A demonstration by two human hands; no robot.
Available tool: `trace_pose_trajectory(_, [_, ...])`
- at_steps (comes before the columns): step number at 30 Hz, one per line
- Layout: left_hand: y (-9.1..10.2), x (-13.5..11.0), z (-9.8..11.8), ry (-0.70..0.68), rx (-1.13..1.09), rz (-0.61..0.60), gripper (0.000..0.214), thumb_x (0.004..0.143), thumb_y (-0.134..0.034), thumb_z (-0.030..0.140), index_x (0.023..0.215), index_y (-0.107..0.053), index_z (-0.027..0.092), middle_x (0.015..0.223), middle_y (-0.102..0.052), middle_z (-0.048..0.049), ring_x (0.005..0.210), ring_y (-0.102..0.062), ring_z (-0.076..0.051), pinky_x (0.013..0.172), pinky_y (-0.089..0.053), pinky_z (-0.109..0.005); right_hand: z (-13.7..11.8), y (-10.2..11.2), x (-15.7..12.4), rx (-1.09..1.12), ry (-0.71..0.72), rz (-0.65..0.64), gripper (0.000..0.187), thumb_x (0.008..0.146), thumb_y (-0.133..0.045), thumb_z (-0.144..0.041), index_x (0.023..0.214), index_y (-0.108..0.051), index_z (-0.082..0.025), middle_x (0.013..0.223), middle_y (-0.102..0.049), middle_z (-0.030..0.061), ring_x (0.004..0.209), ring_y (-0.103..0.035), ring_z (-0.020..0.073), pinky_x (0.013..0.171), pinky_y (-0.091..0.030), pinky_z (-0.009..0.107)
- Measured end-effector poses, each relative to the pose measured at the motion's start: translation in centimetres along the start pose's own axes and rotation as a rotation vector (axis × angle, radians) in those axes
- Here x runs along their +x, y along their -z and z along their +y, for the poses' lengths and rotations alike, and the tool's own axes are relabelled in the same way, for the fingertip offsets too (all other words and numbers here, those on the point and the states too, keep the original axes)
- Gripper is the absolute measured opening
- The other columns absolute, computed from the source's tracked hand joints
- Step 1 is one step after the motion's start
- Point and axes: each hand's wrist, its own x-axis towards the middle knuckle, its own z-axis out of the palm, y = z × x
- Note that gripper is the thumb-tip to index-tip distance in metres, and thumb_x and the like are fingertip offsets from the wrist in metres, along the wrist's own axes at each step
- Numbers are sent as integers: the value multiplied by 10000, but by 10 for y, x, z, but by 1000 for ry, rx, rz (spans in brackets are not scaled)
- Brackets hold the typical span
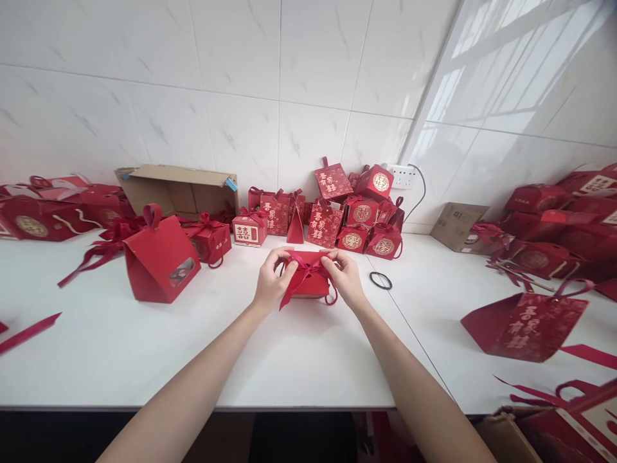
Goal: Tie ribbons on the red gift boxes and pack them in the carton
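Observation:
A small red gift box (pixel 308 284) stands on the white table (pixel 193 347) in front of me. A dark red ribbon (pixel 301 273) is tied in a bow on top of it, with a tail hanging down its front left. My left hand (pixel 272 280) pinches the bow's left loop. My right hand (pixel 343 278) pinches the right loop. Both hands are closed on the ribbon and rest against the box.
A pile of finished red boxes (pixel 357 212) leans on the tiled wall behind. A taller red box with a window (pixel 159 260) stands to the left, near an open cardboard carton (pixel 178 190). A black elastic band (pixel 380 280) lies right. Flat red boxes (pixel 525 325) and ribbons cover the right side.

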Motion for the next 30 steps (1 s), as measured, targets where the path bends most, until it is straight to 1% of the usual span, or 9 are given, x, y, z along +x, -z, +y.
trace_pose_trajectory(3, [-2,-2,1,42,-46,37,146,761,-574,300,806,-502,181,1033,-619,-88,907,-606,-185,821,-477,-317,-1,0,0,21,-18,1,295,701,-624,-451,663,-513,-180,1048,-617,79,769,-577,142,694,-477,277])
trace_pose_trajectory(6, [-3,-3,0,70,-94,65,132,766,-560,282,824,-489,187,1122,-600,-98,954,-606,-182,839,-476,-313,-1,0,0,35,-23,10,299,693,-616,-454,649,-500,-182,1044,-619,81,745,-564,134,663,-469,266])
trace_pose_trajectory(9, [-4,-4,-1,92,-110,76,132,769,-551,281,845,-493,190,1155,-589,-105,967,-607,-185,824,-488,-311,-2,0,0,40,-25,20,297,690,-607,-451,628,-496,-182,1041,-625,85,738,-556,136,638,-460,263])
trace_pose_trajectory(17, [-1,-3,2,-2,-16,58,123,786,-504,289,814,-566,186,1123,-585,-101,1095,-546,-220,897,-457,-339,-3,-1,2,81,-51,36,285,680,-608,-439,600,-517,-181,1013,-647,78,775,-557,150,656,-451,269])
trace_pose_trajectory(21, [1,-3,2,-13,-38,18,101,730,-533,280,698,-553,187,1128,-583,-100,1122,-518,-252,892,-434,-344,-3,0,3,165,-111,37,258,649,-626,-407,588,-550,-169,954,-652,57,745,-544,133,672,-429,257])
trace_pose_trajectory(23, [3,-1,1,34,-119,1,118,690,-555,287,638,-542,182,1142,-586,-97,1115,-519,-265,902,-419,-345,-1,0,4,243,-167,11,238,615,-651,-379,573,-559,-164,850,-646,32,692,-527,117,664,-411,247])
trace_pose_trajectory(26, [4,3,-1,183,-277,-13,179,649,-571,321,555,-539,173,1154,-605,-89,1068,-548,-271,867,-432,-333,4,-1,6,356,-267,-19,234,571,-682,-355,543,-547,-166,662,-587,-10,616,-491,101,622,-383,230])
trace_pose_trajectory(28, [4,7,0,288,-346,-4,230,615,-597,357,500,-540,166,1146,-621,-94,1036,-566,-273,814,-453,-319,9,-2,8,381,-317,-13,236,562,-686,-356,546,-543,-169,598,-551,-23,588,-479,99,582,-365,221])
trace_pose_trajectory(30, [2,10,3,373,-369,21,265,552,-649,385,464,-550,156,1135,-636,-98,1001,-582,-271,770,-468,-304,11,-3,10,368,-355,3,228,560,-679,-357,571,-547,-170,588,-551,-21,573,-484,102,543,-347,214])
